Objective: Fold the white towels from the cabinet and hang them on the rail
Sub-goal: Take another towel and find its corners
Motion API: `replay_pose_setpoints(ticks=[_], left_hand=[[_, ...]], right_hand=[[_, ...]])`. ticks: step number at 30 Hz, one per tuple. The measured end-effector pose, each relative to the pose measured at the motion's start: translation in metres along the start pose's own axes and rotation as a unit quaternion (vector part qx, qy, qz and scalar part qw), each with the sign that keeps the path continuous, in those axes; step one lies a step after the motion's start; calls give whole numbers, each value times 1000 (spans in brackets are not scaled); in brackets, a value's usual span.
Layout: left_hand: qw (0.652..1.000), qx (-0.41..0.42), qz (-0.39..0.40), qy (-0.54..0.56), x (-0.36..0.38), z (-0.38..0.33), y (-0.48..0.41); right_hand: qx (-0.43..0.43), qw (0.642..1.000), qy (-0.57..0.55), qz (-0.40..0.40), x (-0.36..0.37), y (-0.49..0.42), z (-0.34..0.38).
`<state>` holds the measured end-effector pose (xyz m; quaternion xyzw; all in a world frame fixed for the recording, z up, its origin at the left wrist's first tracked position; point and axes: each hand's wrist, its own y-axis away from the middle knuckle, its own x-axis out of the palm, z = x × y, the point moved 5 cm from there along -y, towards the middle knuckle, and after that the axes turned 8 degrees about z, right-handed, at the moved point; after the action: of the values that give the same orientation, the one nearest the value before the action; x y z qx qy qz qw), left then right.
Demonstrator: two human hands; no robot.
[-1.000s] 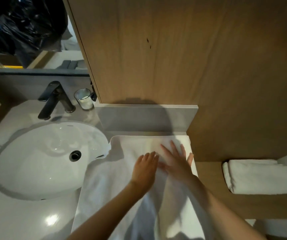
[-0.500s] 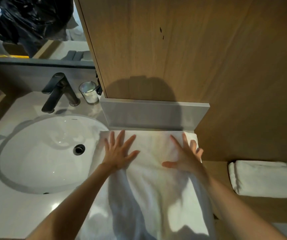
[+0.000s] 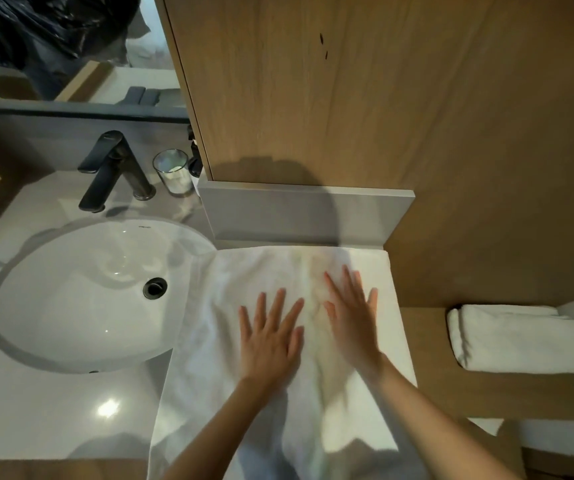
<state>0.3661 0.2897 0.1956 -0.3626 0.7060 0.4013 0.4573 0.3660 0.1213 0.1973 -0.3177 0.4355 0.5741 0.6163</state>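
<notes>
A white towel [image 3: 209, 368] lies spread flat on the counter to the right of the sink, its near end hanging over the front edge. My left hand [image 3: 270, 336] rests palm down on the towel's middle with fingers spread. My right hand [image 3: 353, 315] lies flat beside it, a little farther back, fingers also apart. Neither hand grips the cloth. A second white towel [image 3: 517, 337], folded, sits on a lower wooden shelf [image 3: 486, 396] at the right. No rail is in view.
The white oval sink [image 3: 81, 296] fills the left of the counter, with a dark faucet [image 3: 109, 171] and a glass cup [image 3: 173, 171] behind it. A wooden cabinet [image 3: 348, 81] with a grey ledge [image 3: 306, 216] rises behind the towel. A mirror [image 3: 53, 46] is at the back left.
Half a second ago my hands were spread wide apart near the towel's far edge. They have slid back toward me and together at the towel's middle.
</notes>
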Motion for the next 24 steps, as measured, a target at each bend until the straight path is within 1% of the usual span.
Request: replay_pose_setpoints(ticks=[2, 4, 5, 8, 10, 14, 17, 19, 21, 23, 24], left_hand=[[1000, 5, 3, -3, -4, -1, 0], [1000, 10, 8, -9, -5, 2, 1], [1000, 13, 8, -11, -6, 5, 2], [999, 35, 3, -2, -10, 17, 5], [999, 44, -1, 1, -12, 26, 8], [999, 51, 0, 5, -14, 40, 16], [999, 39, 0, 9, -12, 48, 24], [999, 21, -28, 9, -13, 48, 36], [998, 29, -64, 3, -15, 40, 51], [995, 59, -82, 12, -7, 24, 70], [994, 70, -78, 18, -1, 18, 79]], right_hand=[[-15, 999, -10, -45, 14, 19, 19], [-10, 998, 16, -54, 24, 38, 25], [-11, 999, 30, -42, 25, 45, 20], [1, 996, 85, 28, 14, 58, -14], [17, 991, 125, 39, 0, 66, -38], [65, 987, 123, 74, -12, 74, -60], [78, 985, 147, 50, -17, 77, -42], [44, 989, 135, 50, -14, 83, -17], [13, 992, 107, 69, -8, 95, 10], [24, 989, 96, 113, 7, 108, 29], [35, 986, 92, 132, 16, 115, 32]])
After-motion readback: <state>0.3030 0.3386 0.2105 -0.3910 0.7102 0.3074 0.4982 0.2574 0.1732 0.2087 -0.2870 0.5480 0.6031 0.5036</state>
